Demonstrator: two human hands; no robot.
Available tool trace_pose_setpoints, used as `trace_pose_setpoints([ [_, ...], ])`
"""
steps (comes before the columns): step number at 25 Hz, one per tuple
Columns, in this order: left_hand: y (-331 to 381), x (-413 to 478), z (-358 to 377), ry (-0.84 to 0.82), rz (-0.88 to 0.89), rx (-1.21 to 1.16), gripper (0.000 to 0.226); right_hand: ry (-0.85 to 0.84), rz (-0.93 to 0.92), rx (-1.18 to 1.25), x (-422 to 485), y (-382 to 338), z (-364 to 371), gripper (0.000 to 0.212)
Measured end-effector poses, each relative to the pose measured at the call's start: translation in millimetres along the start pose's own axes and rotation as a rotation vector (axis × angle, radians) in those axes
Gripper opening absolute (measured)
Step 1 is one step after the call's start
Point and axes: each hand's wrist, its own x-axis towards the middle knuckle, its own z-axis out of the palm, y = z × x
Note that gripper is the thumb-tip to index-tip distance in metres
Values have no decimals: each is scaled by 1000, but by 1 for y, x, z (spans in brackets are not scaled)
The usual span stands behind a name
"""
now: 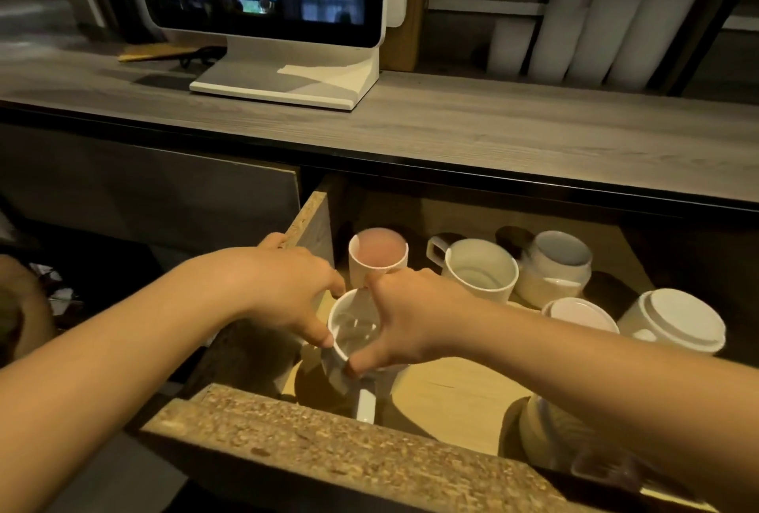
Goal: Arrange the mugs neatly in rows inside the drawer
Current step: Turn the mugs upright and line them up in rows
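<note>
An open wooden drawer (361,442) holds several mugs. My left hand (283,294) and my right hand (406,319) both grip the rim of a white mug (353,327) near the drawer's left side, with its handle pointing toward me. Behind it stands a white mug with a pink inside (378,255). To the right are an upright white mug (480,270), a speckled tilted mug (554,266), a pink-rimmed mug (579,313) and an upside-down white mug (677,325). Another mug (546,430) is half hidden under my right forearm.
A grey wooden counter (451,126) overhangs the back of the drawer. On it stands a white screen terminal (271,19), with white rolls (608,11) at the back right. The drawer's left wall (312,216) is close to my left hand. Bare drawer floor (451,393) lies at the front middle.
</note>
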Motion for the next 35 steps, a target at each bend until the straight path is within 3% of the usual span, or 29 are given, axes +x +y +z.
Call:
trace_pose_setpoints([
  [11, -10, 10, 21, 25, -25, 227, 47, -16, -35, -150, 20, -19, 23, 67],
  [17, -2, 16, -5, 156, 32, 161, 29, -231, 28, 40, 9, 1, -6, 60],
  [22, 34, 47, -29, 241, 55, 60, 24, -79, 215, -107, -4, 48, -35, 48],
  [28, 53, 102, -22, 244, -327, 237, 69, 39, 490, -167, 5, 100, -28, 41],
  [32, 37, 127, -4, 281, -379, 115, 85, 35, 578, -160, 24, 113, -19, 52],
  [35, 31, 133, 3, 312, -328, 106, 78, -24, 595, -150, 34, 116, -16, 59],
])
